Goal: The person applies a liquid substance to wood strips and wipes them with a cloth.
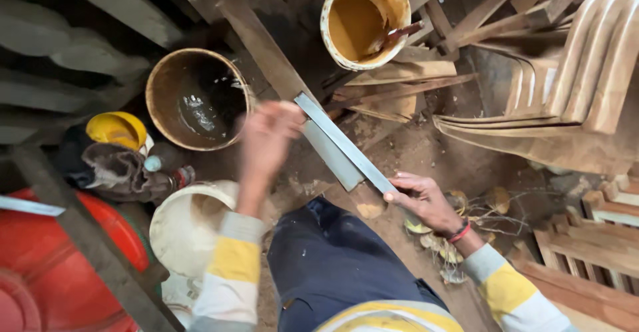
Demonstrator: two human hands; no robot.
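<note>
over the dirt floor, the right hand (426, 202) pinched the near end of a long grey-coated wooden strip (339, 142). the left hand (266, 139), blurred, pressed on the strip's far part; its grip could not be told. beyond it stood a bucket of dark liquid (196, 99) and an ochre paint bucket (363, 19). judged: coating or rubbing in hand; the next stroke calls for a steady hold.

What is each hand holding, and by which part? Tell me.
The right hand grips the long grey strip at its near end. The left hand, blurred, rests on the strip's upper part by the wooden plank; whether it grips cannot be told.
</note>
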